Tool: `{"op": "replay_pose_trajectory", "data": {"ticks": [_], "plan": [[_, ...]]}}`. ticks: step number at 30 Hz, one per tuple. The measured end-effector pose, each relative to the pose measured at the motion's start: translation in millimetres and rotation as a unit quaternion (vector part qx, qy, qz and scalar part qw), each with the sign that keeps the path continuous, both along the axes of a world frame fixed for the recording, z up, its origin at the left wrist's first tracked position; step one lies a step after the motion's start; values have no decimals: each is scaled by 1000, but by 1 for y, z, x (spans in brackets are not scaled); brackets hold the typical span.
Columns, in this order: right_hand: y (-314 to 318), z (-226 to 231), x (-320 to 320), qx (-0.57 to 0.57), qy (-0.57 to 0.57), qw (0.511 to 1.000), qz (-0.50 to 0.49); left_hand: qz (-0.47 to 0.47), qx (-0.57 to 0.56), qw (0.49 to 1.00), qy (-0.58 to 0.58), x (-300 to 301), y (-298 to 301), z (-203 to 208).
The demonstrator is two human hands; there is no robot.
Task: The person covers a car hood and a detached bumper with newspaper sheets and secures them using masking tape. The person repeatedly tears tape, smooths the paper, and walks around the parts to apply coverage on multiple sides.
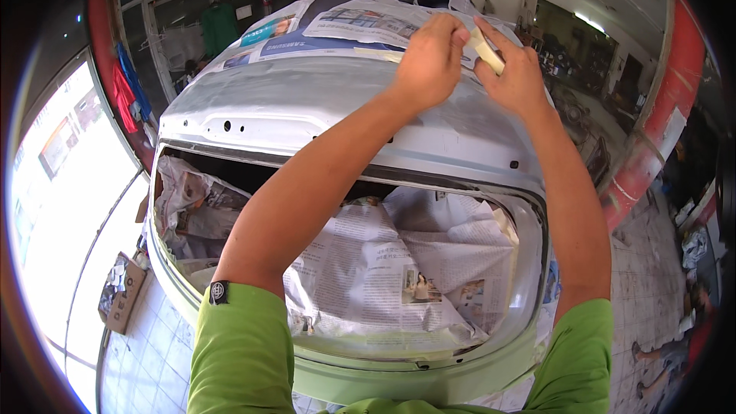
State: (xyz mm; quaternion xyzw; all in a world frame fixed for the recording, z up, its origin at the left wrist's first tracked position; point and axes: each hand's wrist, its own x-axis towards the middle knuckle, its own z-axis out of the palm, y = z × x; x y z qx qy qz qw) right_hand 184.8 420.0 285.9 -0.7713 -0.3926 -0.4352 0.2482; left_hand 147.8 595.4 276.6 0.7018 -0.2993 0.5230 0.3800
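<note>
Over the far right edge of a car's grey roof (307, 92), both my arms are stretched forward. My right hand (517, 73) is closed around a roll of pale yellow masking tape (489, 54), its index finger extended upward. Right beside the roll, my left hand (432, 57) is curled in a pinch, apparently at the tape's loose end; its fingertips are partly hidden. Sheets of newspaper (368, 21) cover the far part of the roof beyond my hands. A strip of masking tape (377, 54) lies along their near edge.
Nearer to me is the car's rear opening, covered inside by crumpled newspaper (368, 261). A light green body panel (360, 379) lies below it. On the left floor stands a cardboard box (126, 299). A red pillar (652, 130) rises at right, and a person's legs (663, 356) show low right.
</note>
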Motion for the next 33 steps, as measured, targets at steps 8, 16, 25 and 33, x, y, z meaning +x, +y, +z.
{"op": "replay_pose_trajectory", "data": {"ticks": [8, 16, 25, 33], "plan": [[16, 14, 3, -9, -27, 993, 111, -49, 3, 990, 136, 36, 55, 40], [-167, -11, 40, -70, 59, 988, -125, 369, 21, 909, 191, 63, 243, 56], [-173, -17, 42, -130, 155, 946, -253, 407, 55, 879, 244, 84, 253, 41], [-160, -27, 41, -137, 166, 929, -301, 437, 114, 848, 279, 91, 247, 28]]}}
